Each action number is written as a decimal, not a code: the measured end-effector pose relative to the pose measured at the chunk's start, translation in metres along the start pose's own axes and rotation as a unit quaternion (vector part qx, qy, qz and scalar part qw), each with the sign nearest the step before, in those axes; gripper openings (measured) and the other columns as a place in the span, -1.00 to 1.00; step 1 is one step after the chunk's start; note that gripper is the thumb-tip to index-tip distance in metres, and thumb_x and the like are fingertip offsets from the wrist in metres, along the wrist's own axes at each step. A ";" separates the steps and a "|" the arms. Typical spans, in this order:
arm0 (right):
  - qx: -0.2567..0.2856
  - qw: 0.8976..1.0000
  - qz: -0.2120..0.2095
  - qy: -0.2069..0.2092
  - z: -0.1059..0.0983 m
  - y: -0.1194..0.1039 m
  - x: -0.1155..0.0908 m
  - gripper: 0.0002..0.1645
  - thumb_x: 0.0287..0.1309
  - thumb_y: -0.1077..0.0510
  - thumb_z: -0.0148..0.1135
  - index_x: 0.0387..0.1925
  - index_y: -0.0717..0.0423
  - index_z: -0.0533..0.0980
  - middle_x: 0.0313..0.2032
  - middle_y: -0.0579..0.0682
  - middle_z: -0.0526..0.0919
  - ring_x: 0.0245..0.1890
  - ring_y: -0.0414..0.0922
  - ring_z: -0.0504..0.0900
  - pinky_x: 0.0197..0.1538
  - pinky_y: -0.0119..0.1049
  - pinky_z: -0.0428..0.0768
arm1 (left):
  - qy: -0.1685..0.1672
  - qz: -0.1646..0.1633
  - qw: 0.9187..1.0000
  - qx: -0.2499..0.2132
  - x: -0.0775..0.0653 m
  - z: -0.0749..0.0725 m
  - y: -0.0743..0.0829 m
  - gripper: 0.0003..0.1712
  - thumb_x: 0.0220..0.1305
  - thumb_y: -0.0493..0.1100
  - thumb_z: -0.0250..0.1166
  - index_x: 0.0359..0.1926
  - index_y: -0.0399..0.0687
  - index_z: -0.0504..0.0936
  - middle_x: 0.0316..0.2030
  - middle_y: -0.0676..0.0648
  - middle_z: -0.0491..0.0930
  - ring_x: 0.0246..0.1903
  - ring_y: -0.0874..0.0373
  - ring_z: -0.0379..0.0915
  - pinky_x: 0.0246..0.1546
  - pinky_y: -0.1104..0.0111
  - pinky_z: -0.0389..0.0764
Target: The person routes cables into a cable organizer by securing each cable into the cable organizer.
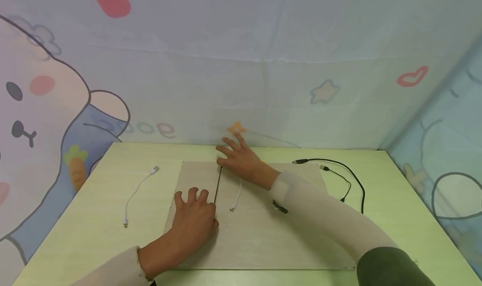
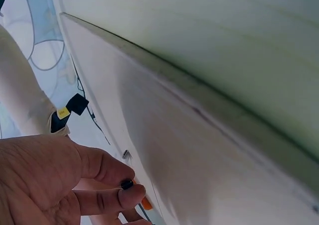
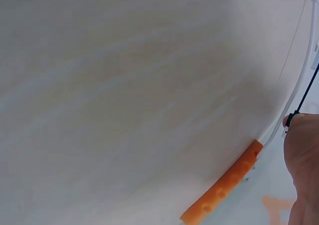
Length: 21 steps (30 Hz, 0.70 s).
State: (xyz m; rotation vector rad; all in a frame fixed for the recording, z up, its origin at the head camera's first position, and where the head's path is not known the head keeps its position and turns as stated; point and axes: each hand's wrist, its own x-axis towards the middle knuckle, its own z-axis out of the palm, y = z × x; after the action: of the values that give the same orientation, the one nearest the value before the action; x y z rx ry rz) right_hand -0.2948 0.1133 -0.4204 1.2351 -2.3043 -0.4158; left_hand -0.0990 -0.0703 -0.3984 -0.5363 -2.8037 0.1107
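Left hand [image 1: 195, 222] and right hand [image 1: 242, 160], pinch grips on opposite ends of a black cable [image 1: 218, 185]

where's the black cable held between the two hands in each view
Head: black cable left of centre, stretched between left hand and right hand.
Left wrist: its black end low, left of centre, between thumb and finger.
Right wrist: cable at the right edge, around mid-height.
Shared landmark: pale board.
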 end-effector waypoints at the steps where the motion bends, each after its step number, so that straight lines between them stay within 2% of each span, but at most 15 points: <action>1: 0.001 1.000 -0.001 0.002 0.000 0.001 -0.001 -0.87 0.67 0.12 0.29 0.08 -0.19 0.63 0.49 -0.03 0.60 0.63 0.20 0.48 0.67 0.39 0.35 | 0.000 0.002 1.000 -0.001 0.001 0.000 0.001 -0.73 0.18 -0.05 0.67 -0.47 -0.05 0.77 -0.21 -0.12 0.60 0.15 -0.24 0.54 0.14 -0.34 0.44; 6: 0.004 1.000 0.004 -0.003 -0.003 0.004 -0.003 -0.85 0.66 0.16 0.30 0.08 -0.17 0.64 0.50 0.00 0.60 0.63 0.21 0.49 0.68 0.37 0.34 | 0.007 0.006 1.000 -0.012 0.005 0.002 0.005 -0.74 0.19 -0.08 0.66 -0.49 -0.05 0.76 -0.21 -0.13 0.62 0.14 -0.25 0.56 0.13 -0.32 0.43; 14: -0.002 1.000 0.004 0.013 -0.005 0.013 -0.005 -0.78 0.62 0.24 0.31 0.08 -0.17 0.65 0.47 0.01 0.61 0.61 0.21 0.51 0.66 0.30 0.41 | 0.016 0.009 1.000 -0.020 0.011 0.001 0.008 -0.74 0.19 -0.11 0.64 -0.50 -0.04 0.74 -0.25 -0.12 0.59 0.09 -0.23 0.56 0.11 -0.26 0.43; 21: -0.008 1.000 0.005 0.014 -0.003 0.020 -0.011 -0.81 0.53 0.14 0.45 0.05 -0.18 0.66 0.46 -0.02 0.62 0.59 0.19 0.51 0.68 0.30 0.37 | 0.005 0.011 0.999 -0.040 0.017 0.000 0.012 -0.77 0.23 -0.14 0.61 -0.49 -0.07 0.75 -0.22 -0.15 0.61 0.11 -0.25 0.54 0.11 -0.25 0.39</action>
State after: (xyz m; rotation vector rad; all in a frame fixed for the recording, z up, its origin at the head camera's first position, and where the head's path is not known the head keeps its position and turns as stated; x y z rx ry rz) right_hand -0.3019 0.1338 -0.4118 1.2145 -2.2779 -0.4094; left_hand -0.1094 -0.0525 -0.3958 -0.5840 -2.8035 0.0016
